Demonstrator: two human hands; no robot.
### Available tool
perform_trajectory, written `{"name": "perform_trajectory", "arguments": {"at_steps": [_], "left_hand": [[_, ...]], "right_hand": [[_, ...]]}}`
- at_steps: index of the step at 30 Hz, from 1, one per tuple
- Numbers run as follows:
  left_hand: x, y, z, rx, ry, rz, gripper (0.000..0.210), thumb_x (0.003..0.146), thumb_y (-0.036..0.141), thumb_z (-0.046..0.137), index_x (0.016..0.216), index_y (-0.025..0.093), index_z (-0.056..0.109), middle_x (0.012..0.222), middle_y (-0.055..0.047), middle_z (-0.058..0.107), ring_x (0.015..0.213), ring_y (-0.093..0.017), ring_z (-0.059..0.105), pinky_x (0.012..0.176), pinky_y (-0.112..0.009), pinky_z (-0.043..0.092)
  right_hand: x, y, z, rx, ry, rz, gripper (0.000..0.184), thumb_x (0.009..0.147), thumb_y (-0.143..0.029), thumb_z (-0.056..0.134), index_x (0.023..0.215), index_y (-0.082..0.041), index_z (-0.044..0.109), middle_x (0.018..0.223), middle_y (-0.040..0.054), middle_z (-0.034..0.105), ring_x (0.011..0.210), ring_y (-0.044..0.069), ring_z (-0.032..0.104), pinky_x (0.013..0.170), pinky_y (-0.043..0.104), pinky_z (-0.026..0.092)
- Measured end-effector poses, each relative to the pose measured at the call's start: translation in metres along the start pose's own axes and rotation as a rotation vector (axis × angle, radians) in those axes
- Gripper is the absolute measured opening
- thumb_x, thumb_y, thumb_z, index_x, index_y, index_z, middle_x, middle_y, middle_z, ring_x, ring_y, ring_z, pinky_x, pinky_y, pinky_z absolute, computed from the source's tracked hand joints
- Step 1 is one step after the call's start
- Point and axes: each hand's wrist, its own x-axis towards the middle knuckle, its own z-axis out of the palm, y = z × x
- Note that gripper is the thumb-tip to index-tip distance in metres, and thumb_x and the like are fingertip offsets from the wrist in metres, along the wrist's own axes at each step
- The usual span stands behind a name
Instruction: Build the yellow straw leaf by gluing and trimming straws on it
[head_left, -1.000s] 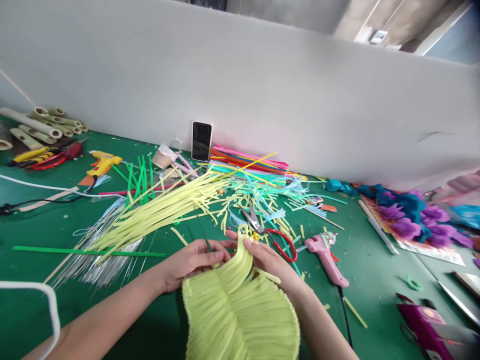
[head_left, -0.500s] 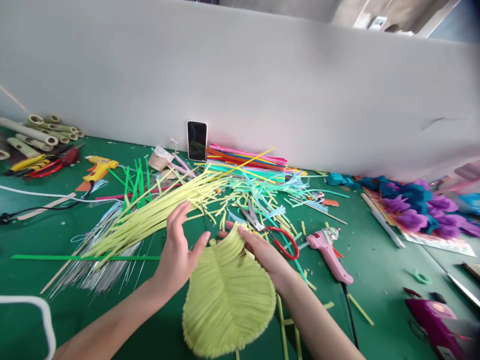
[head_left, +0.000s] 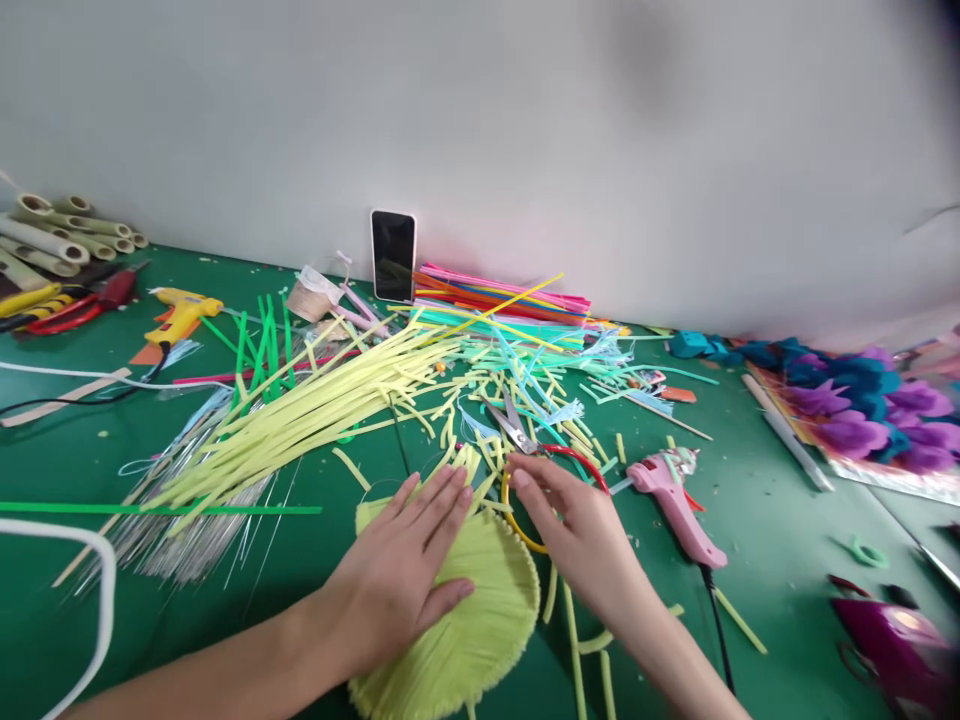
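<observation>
My left hand lies flat with fingers stretched on a yellow-green leaf shape, made of fuzzy pipe-cleaner strips and covering part of it. Scissors lie just past the leaf, blades spread and pointing away from me. One of their handles looks red, the other yellow. At these handles my right hand has its thumb and fingers closed; they cover part of the handles, so how firm the hold is does not show.
Loose yellow-green pipe cleaners spread over thin wires on the left. A pink glue gun lies right, a yellow one far left. A phone leans on the wall. Purple flowers sit far right.
My left hand has come down from the air onto the leaf. My right hand has left the leaf's tip and moved to the scissors' handles. The leaf now lies lower and flatter.
</observation>
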Motion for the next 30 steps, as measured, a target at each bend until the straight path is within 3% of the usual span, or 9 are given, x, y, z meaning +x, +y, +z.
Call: {"name": "perform_trajectory", "arguments": {"at_steps": [3, 8, 13, 16, 19, 26, 30], "left_hand": [[0.000, 0.000, -0.004, -0.005, 0.020, 0.015, 0.074, 0.100, 0.049, 0.039, 0.158, 0.011, 0.012, 0.164, -0.015, 0.018, 0.152, -0.028, 0.014, 0.122, -0.047, 0.018], [-0.003, -0.005, -0.011, -0.082, -0.003, 0.189, 0.071, 0.101, 0.036, 0.041, 0.158, 0.011, 0.008, 0.164, -0.013, 0.021, 0.152, -0.027, 0.016, 0.123, -0.043, 0.020], [-0.009, -0.006, -0.015, -0.091, 0.024, 0.179, 0.083, 0.097, 0.052, 0.046, 0.158, 0.011, 0.008, 0.161, -0.016, 0.029, 0.149, -0.030, 0.026, 0.122, -0.043, 0.024], [-0.016, -0.006, -0.021, -0.011, 0.032, 0.198, 0.083, 0.095, 0.057, 0.046, 0.157, 0.009, 0.020, 0.161, -0.014, 0.031, 0.149, -0.029, 0.025, 0.123, -0.039, 0.019], [-0.027, -0.008, -0.024, 0.098, 0.050, 0.183, 0.076, 0.096, 0.053, 0.047, 0.154, 0.007, 0.028, 0.159, -0.014, 0.036, 0.149, -0.027, 0.027, 0.122, -0.038, 0.021], [-0.041, -0.007, -0.018, 0.203, 0.014, 0.069, 0.072, 0.097, 0.053, 0.044, 0.152, 0.009, 0.033, 0.161, -0.012, 0.034, 0.151, -0.026, 0.018, 0.122, -0.039, 0.012], [-0.042, -0.009, -0.018, 0.169, 0.009, 0.068, 0.075, 0.097, 0.052, 0.044, 0.155, 0.008, 0.024, 0.162, -0.015, 0.029, 0.152, -0.030, 0.013, 0.121, -0.043, 0.016]], "right_hand": [[-0.019, 0.013, 0.010, -0.082, -0.023, -0.035, 0.037, 0.094, -0.047, 0.054, 0.118, -0.021, 0.066, 0.113, 0.0116, 0.072, 0.094, 0.026, 0.070, 0.084, 0.037, 0.054], [-0.038, 0.027, 0.018, -0.320, 0.051, -0.075, 0.039, 0.096, -0.047, 0.049, 0.120, -0.019, 0.060, 0.101, 0.0133, 0.069, 0.084, 0.026, 0.067, 0.077, 0.040, 0.055], [-0.044, 0.022, 0.023, -0.420, -0.013, -0.215, 0.027, 0.099, -0.038, 0.048, 0.113, -0.021, 0.062, 0.103, 0.0125, 0.068, 0.089, 0.026, 0.068, 0.081, 0.037, 0.056], [-0.050, 0.020, 0.032, -0.371, -0.141, -0.219, 0.025, 0.097, -0.033, 0.052, 0.118, -0.022, 0.060, 0.096, 0.0098, 0.070, 0.084, 0.023, 0.070, 0.074, 0.031, 0.057], [-0.058, 0.020, 0.043, -0.263, -0.228, -0.192, 0.025, 0.093, -0.027, 0.057, 0.117, -0.024, 0.059, 0.090, 0.0039, 0.071, 0.071, 0.017, 0.068, 0.065, 0.025, 0.056], [-0.065, 0.022, 0.058, -0.181, -0.129, -0.194, 0.015, 0.095, -0.028, 0.055, 0.105, -0.025, 0.065, 0.082, 0.0027, 0.067, 0.064, 0.016, 0.063, 0.064, 0.024, 0.053], [-0.064, 0.018, 0.056, -0.066, -0.201, -0.054, 0.023, 0.094, -0.036, 0.057, 0.109, -0.022, 0.068, 0.079, 0.0025, 0.068, 0.062, 0.016, 0.061, 0.057, 0.023, 0.051]]}}
